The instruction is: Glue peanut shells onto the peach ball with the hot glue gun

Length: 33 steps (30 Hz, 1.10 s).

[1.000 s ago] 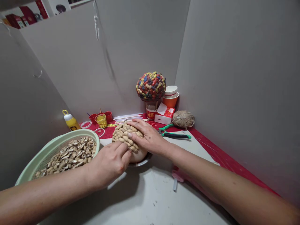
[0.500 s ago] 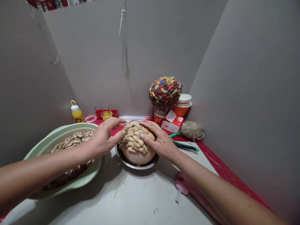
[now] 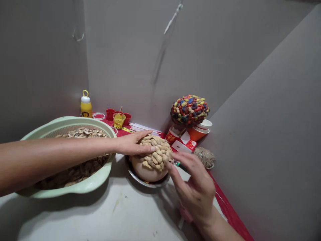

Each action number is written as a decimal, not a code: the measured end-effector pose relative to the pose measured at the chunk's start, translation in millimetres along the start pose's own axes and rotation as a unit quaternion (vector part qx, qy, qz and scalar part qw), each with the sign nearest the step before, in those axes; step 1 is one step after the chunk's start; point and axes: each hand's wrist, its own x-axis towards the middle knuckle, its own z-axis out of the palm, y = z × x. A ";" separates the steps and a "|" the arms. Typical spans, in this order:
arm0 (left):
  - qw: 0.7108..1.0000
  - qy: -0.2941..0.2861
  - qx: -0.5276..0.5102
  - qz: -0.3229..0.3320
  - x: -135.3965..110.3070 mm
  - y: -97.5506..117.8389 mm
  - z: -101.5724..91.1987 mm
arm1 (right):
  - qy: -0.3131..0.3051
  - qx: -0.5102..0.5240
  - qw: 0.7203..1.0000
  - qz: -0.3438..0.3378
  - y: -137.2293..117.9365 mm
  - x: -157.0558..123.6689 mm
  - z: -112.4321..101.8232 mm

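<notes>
A pale ball with peanuts covering its upper part [image 3: 156, 152] sits in a shallow metal bowl [image 3: 150, 185]. My left hand [image 3: 132, 143] grips the ball's left side, thumb across the peanuts in front and fingers over the back. Its lower front is bare and smooth. On the right, my right hand [image 3: 194, 180] is raised with fingers spread, fingertips close to the ball's right edge; whether they touch it I cannot tell. Under my left forearm stands a green colander [image 3: 100, 182] full of peanut shells [image 3: 85, 132].
Behind are a yellow bottle [image 3: 86, 108], small paint cups [image 3: 118, 119], a colourful peanut-covered ball [image 3: 190, 109] on a red cup, stacked paper bowls [image 3: 199, 132] and a twine ball [image 3: 205, 157]. A pink tool [image 3: 185, 214] is partly hidden behind my right hand. Grey panels enclose the table.
My right hand has come off the ball, moving right and toward me. My left hand has slid onto the ball's top left. The camera view has turned and tilted.
</notes>
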 end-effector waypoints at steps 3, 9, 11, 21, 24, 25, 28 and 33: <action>0.999 -0.007 -0.031 0.001 1.4 -1.1 1.2 | -0.067 -0.061 0.993 -0.079 -25.2 -5.2 -5.1; 1.000 0.000 -0.014 0.021 2.9 -2.8 4.7 | -0.101 -0.130 0.978 -0.124 -30.8 -6.1 0.2; 0.999 0.006 -0.008 0.033 3.8 -4.0 6.2 | -0.110 -0.141 0.975 -0.134 -27.4 -7.0 1.7; 0.998 0.016 -0.009 0.053 5.9 -10.8 11.7 | -0.153 -0.187 0.956 -0.164 -27.2 -6.2 1.1; 0.998 0.016 -0.011 0.056 5.9 -10.4 12.2 | -0.159 -0.204 0.952 -0.165 -28.3 -4.6 0.7; 0.998 0.017 -0.011 0.054 5.8 -9.9 12.1 | -0.160 -0.211 0.950 -0.165 -28.8 -4.2 1.0; 0.999 0.018 -0.007 0.043 5.2 -8.3 11.7 | -0.161 -0.222 0.948 -0.162 -30.1 -3.7 2.9; 0.999 0.017 0.002 0.028 3.8 -7.8 11.7 | -0.163 -0.224 0.947 -0.164 -29.0 -4.5 5.7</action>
